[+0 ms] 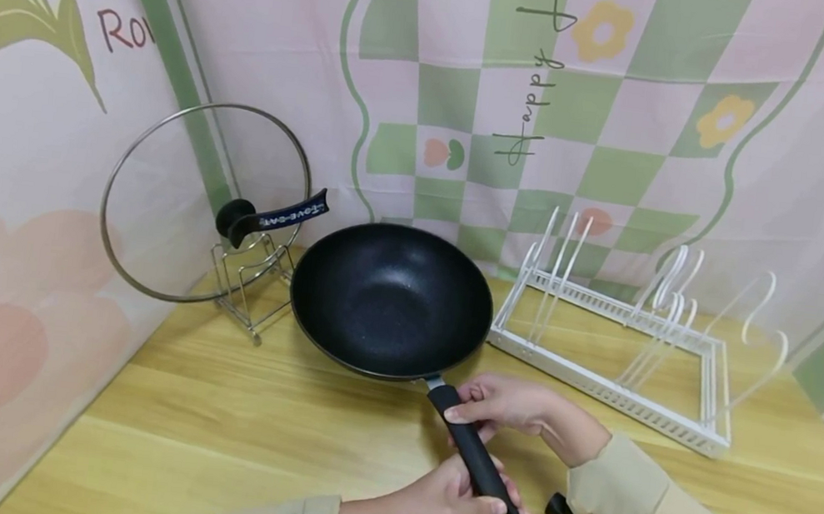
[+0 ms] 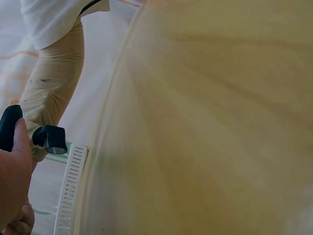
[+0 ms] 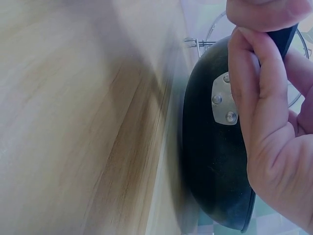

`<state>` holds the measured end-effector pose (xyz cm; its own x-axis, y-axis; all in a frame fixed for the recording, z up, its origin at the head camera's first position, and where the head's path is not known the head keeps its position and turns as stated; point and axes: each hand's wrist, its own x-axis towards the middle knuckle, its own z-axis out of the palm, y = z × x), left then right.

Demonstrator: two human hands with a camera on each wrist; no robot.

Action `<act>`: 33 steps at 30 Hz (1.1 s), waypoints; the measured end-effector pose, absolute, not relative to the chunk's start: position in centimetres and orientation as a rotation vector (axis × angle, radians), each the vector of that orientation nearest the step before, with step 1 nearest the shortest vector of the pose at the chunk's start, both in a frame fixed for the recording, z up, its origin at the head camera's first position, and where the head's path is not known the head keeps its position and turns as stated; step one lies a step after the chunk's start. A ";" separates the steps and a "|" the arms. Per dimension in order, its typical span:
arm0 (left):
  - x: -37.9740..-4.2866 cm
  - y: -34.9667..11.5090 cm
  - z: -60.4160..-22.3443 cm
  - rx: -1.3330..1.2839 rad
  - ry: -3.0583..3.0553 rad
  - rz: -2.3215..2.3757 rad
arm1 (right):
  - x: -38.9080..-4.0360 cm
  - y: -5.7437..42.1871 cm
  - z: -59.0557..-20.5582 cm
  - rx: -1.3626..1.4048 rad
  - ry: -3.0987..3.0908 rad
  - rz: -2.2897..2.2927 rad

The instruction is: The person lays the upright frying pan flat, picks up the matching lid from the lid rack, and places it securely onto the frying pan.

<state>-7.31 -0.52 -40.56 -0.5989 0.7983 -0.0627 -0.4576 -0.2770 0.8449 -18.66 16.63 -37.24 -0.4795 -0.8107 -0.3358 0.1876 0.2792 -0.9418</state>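
A black wok (image 1: 392, 305) with a long black handle (image 1: 477, 456) sits mid-view, its hollow inside facing up toward me. My left hand (image 1: 431, 502) grips the handle close to its looped end. Nearer the pan, my right hand (image 1: 505, 409) holds the same handle, thumb on top. From the right wrist view, the wok's dark outside (image 3: 215, 161) and a riveted metal plate (image 3: 224, 105) show beside the right hand (image 3: 269, 112). Whether the wok's base touches the table cannot be told. The left wrist view catches the left hand (image 2: 12, 181) only partly, at its edge.
Left of the wok, a glass lid (image 1: 141, 279) with a black knob (image 1: 235, 220) leans in a small wire stand (image 1: 244, 306). To the right, a white rack (image 1: 601, 398) with upright wire dividers lies on the wooden table (image 1: 213, 429). Printed cloth (image 1: 443, 101) hangs behind.
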 end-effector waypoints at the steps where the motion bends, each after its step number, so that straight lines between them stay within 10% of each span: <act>1: -7.3 -0.5 -40.6 0.483 1.122 1.958 | -18.7 16.6 -37.3 -0.584 1.630 -1.364; 33: -7.5 -1.0 -40.6 0.505 1.073 1.940 | -18.7 16.2 -37.3 -0.558 1.650 -1.366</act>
<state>-7.48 -1.02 -40.56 -0.5653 0.8235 -0.0484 -0.4786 -0.2797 0.8323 -18.66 16.23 -37.32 -0.4978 -0.7945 -0.3478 0.1929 0.2896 -0.9375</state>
